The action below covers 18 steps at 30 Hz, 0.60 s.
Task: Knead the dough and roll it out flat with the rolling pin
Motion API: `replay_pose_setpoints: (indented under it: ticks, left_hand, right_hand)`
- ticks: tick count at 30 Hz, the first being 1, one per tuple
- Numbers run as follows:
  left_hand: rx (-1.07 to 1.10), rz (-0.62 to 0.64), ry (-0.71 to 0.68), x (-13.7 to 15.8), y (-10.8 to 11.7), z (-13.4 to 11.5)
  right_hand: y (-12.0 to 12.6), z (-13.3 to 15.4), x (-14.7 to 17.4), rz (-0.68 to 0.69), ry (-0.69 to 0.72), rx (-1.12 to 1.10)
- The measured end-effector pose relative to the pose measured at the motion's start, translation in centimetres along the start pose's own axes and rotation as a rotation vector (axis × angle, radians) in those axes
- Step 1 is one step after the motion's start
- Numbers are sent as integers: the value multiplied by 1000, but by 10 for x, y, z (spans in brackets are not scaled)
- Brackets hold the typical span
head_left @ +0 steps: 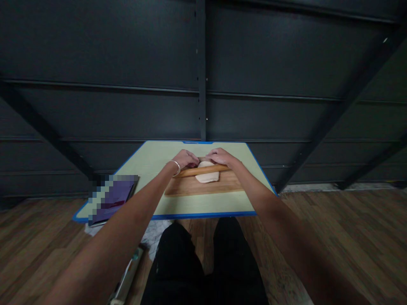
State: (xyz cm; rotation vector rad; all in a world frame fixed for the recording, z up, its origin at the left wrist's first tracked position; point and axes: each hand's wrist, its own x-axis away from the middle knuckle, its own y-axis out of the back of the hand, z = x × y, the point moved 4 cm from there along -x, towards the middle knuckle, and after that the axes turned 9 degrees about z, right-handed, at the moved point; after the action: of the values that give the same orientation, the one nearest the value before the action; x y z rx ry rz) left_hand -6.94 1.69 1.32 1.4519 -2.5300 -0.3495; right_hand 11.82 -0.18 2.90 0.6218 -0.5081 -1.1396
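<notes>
A flattened piece of pale dough [208,177] lies on a wooden cutting board [187,189]. Across it rests a wooden rolling pin [187,172], its ends passing close to both my wrists. Beyond the pin, at the dough's far left edge, my left hand [187,158] has its fingers curled in and closed on the dough. My right hand [220,156] is closed at the far right edge, fingertips pinching the dough there. Neither hand grips the pin. The exact contact of the fingertips is small and partly hidden.
The board sits on a pale green table [203,204] with a blue rim. At the table's left lies a dark purple flat item [114,199], partly pixelated. A dark panelled wall [270,118] stands behind. My knees [227,237] are below the front edge.
</notes>
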Motion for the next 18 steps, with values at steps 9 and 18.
replay_pose_setpoints:
  ticks: [9, 18]
  left_hand:
    - [-79, 24, -38, -10, 4, -2]
    - [-270, -19, -99, -14, 6, -10]
  right_hand:
    - [8, -9, 5, 19, -90, -520]
    - [8, -7, 1, -11, -182, -524]
